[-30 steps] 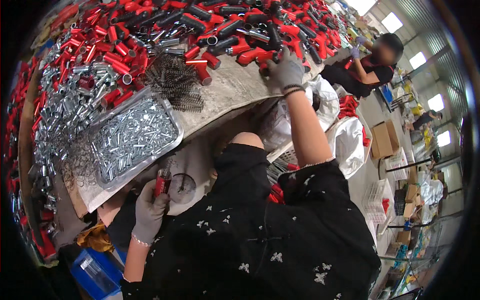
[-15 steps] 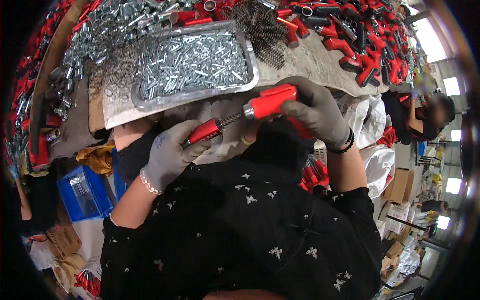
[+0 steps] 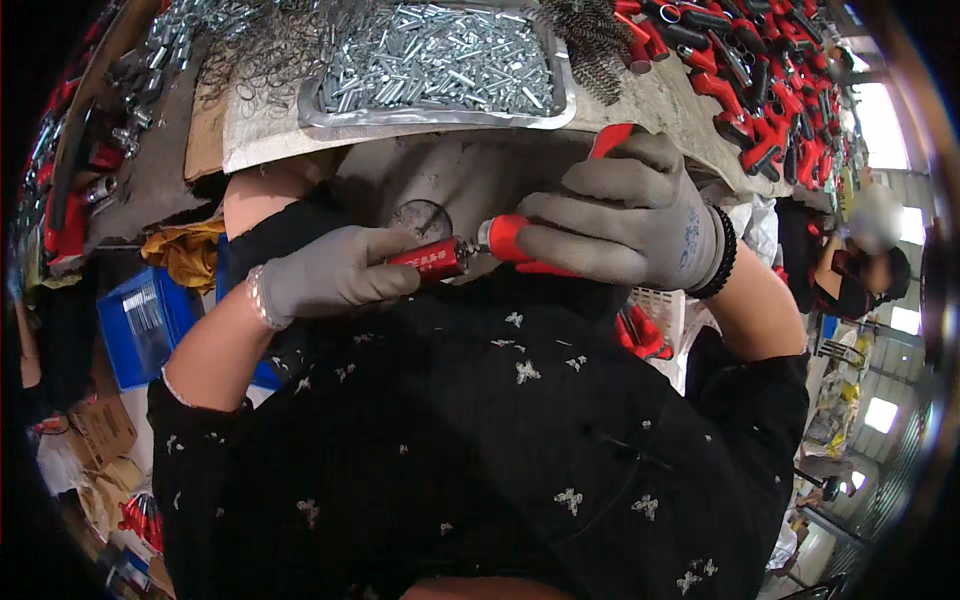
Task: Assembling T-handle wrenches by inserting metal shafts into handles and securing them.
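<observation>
In my gloved left hand (image 3: pixel 345 272), closed fingers grip a red metal tube (image 3: pixel 438 260) with pale print on it. My gloved right hand (image 3: pixel 630 215) is wrapped round a red pistol-shaped tool body (image 3: pixel 508 237) with a silvery collar at its end. A red curved part of it pokes up above the fingers; the rest is covered by the hand. Tube and collar face each other over my lap with a narrow gap. A short dark piece, likely the spring's end, bridges that gap, too small to make out well.
Ahead, a metal tray (image 3: pixel 440 118) of small silvery pins stands at the cloth-covered bench edge. Wire rings (image 3: pixel 265 65), coil springs (image 3: pixel 590 45) and red-and-black tool bodies (image 3: pixel 770 90) lie around it. A blue crate (image 3: pixel 145 325) is on the left; another person (image 3: pixel 850 270) works at the right.
The tube and the tool body have come closer together, and the spring between them is now mostly hidden. My right hand has turned, its back and fingers now covering most of the body.
</observation>
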Motion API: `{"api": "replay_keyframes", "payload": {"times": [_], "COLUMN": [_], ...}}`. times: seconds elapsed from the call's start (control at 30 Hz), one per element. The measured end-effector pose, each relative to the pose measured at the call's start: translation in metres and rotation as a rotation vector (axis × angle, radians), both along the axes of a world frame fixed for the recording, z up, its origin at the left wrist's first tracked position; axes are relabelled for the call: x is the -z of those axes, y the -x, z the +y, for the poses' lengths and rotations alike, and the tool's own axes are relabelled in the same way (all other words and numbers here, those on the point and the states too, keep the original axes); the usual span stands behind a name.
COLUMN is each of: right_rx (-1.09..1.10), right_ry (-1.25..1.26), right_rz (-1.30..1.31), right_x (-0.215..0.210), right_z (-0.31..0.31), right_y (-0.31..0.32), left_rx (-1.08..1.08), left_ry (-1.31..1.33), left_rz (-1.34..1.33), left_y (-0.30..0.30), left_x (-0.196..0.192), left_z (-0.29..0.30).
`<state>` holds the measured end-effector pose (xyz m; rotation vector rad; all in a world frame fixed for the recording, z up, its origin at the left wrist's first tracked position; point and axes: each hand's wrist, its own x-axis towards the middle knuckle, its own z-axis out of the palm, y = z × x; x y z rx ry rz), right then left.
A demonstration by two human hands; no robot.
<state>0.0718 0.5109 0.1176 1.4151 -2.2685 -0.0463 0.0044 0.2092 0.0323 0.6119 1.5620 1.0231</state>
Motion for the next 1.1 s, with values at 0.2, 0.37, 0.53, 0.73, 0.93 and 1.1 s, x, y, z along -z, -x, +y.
{"api": "replay_keyframes", "payload": {"times": [0.2, 0.37, 0.53, 0.73, 0.93, 1.1], "right_rx": [0.068, -0.084, -0.154, -0.288, -0.052, 0.183], "right_ry": [0.382, 0.129, 0.031, -0.111, -0.046, 0.19], "right_rz": [-0.613, -0.285, -0.018, 0.228, -0.124, -0.82], "right_x": [0.002, -0.009, 0.004, 0.001, 0.005, 0.002], "right_z": [-0.013, -0.024, -0.03, -0.035, -0.025, -0.023], "right_y": [0.001, -0.006, -0.009, -0.009, -0.014, -0.008], "left_rx": [0.17, 0.116, 0.273, 0.233, 0.104, -0.036], "left_ry": [-0.043, -0.116, -0.224, -0.172, -0.127, -0.036], "left_rz": [-0.209, -0.272, -0.02, -0.14, 0.054, 0.477], "left_y": [0.002, -0.008, -0.008, -0.013, -0.015, -0.02], "left_x": [0.016, 0.017, 0.016, 0.015, -0.018, -0.042], "left_z": [-0.014, -0.019, -0.013, -0.008, -0.007, -0.005]}}
